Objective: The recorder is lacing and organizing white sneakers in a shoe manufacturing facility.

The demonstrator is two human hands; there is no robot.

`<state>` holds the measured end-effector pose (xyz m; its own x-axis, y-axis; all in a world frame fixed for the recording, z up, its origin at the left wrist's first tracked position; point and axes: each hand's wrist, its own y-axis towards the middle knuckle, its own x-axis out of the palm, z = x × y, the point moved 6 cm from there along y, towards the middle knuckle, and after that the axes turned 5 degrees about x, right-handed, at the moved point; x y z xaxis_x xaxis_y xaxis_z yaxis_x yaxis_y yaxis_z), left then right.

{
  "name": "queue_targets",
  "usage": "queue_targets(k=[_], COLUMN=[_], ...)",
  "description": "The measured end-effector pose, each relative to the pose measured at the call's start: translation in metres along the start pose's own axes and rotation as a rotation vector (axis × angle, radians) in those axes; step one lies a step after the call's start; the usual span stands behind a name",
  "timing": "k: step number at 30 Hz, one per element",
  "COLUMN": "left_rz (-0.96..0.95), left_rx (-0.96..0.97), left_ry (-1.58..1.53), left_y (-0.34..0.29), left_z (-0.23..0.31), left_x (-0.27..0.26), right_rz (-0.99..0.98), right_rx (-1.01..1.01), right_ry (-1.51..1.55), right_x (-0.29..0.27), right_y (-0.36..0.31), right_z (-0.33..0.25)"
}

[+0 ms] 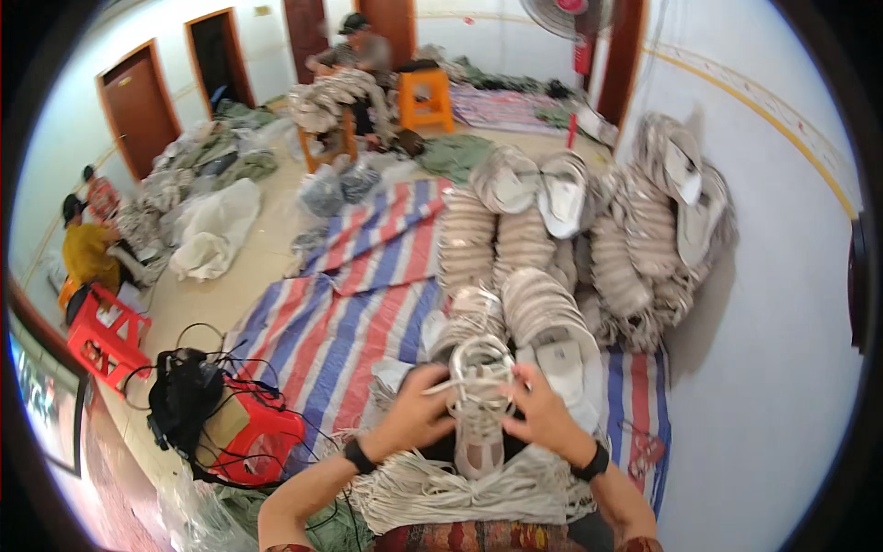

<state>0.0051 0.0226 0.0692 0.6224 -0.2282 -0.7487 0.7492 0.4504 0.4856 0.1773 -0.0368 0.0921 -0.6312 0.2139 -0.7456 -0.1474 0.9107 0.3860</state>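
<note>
Holding shoe (480, 409) between both hands, toe toward the body and opening away, just beyond lace bundle (451, 495) across the lap. Pinching lace (445, 386) at the shoe's left edge with left hand (418, 414), fingers narrow. Curling right hand (549, 416) close to the right edge, thumb and forefinger bent inward; cannot tell whether on lace or on shoe alone.

Could lose the pinch on so thin a strand and let a free end slip away. Could twist the soft-looking front through uneven pulling from the two sides. Might catch a strand of the bundle too, given matching colour and loose lie, and drag up a tangle. Could knock near stack (547, 308) by reaching too far forward, with nested pale shoes leaning close beyond the fingers.

Farther off, more tall stacks (467, 244) on striped sheet (368, 322), narrowing the way ahead. On the right, wall (773, 304), limiting wide swings of that arm. On the left, red stool (267, 446) under black bag (189, 396) and stray cables (262, 394), likely to hook a sleeve or strand. Well apart, at the back, co-worker (359, 53) beside orange stool (426, 99).
</note>
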Motion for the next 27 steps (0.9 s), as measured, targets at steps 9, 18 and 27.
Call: queue_targets(k=[9, 18, 27], left_rz=[0.098, 0.121, 0.041], left_rx=[-0.326, -0.319, -0.053], left_ry=[-0.014, -0.109, 0.135], left_y=[-0.023, -0.008, 0.119], left_z=[-0.068, -0.081, -0.108], left_x=[-0.022, -0.012, -0.016], right_rz=[-0.139, -0.035, -0.028], right_rx=[0.198, 0.44, 0.491], right_ry=[-0.099, 0.288, 0.43], right_x=[0.077, -0.004, -0.015], right_y=[0.057, 0.078, 0.003], right_z=[0.019, 0.077, 0.098])
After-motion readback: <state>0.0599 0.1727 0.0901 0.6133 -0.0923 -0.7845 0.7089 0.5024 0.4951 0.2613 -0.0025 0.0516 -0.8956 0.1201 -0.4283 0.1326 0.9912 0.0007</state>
